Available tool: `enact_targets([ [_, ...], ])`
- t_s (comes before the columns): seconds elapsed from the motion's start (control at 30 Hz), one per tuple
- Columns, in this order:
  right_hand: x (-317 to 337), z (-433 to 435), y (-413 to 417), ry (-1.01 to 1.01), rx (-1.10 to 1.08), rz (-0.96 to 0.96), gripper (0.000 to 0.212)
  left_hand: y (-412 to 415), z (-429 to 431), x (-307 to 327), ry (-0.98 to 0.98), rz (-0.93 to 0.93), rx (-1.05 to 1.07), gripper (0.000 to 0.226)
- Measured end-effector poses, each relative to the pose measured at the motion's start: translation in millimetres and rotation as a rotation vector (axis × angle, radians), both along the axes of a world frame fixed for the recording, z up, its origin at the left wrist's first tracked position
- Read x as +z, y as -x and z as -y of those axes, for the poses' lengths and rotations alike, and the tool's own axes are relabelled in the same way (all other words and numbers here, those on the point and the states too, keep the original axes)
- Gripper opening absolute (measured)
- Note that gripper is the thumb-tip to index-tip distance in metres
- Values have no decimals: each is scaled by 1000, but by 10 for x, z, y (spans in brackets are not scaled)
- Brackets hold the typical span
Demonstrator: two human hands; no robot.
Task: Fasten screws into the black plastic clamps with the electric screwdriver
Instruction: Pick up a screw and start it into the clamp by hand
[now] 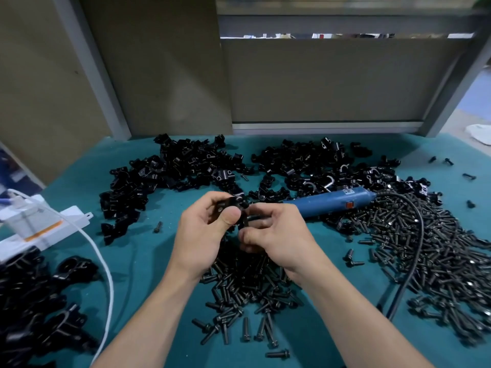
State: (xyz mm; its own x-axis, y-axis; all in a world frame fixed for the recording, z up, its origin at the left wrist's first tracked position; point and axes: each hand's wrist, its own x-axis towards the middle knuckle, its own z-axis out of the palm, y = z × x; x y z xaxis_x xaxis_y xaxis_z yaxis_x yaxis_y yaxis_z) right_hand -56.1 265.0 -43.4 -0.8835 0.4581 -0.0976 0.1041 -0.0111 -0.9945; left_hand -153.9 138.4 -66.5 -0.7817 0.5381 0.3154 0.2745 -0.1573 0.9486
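My left hand (204, 229) grips a black plastic clamp (233, 204) between thumb and fingers, above the middle of the table. My right hand (276, 235) meets it from the right, its fingers pinching a small dark part, probably a screw (245, 221), at the clamp's lower side. The blue electric screwdriver (337, 201) lies on the table just behind my right hand, untouched, its black cable (417, 243) curving off to the right. Loose black screws (252, 293) lie heaped under my hands.
Heaps of black clamps (170, 176) cover the back of the teal table (148, 258), with more clamps (34, 301) at the front left. A big spread of screws (425, 248) fills the right side. A white box (39, 224) and white cable (103, 266) sit left.
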Motion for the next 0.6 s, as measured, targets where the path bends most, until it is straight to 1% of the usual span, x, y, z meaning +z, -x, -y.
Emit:
enact_targets([
  [0.1,-22,35,18,-32,-82,6,40,-22,-41,-48,-9,19,58,32],
  [0.2,-21,23,4,-53,-55,-10,33,-3,-41,-14,-30,35,2,28],
  [0.37,8,29,-24,-211,-40,-5,29,49,1,35,-21,88,-83,35],
  [0.53,-14,41,-24,-225,-51,1,39,46,21,34,17,86,-107,39],
  [0.6,-6,34,-19,-202,-17,-6,32,42,23,33,24,84,-124,40],
])
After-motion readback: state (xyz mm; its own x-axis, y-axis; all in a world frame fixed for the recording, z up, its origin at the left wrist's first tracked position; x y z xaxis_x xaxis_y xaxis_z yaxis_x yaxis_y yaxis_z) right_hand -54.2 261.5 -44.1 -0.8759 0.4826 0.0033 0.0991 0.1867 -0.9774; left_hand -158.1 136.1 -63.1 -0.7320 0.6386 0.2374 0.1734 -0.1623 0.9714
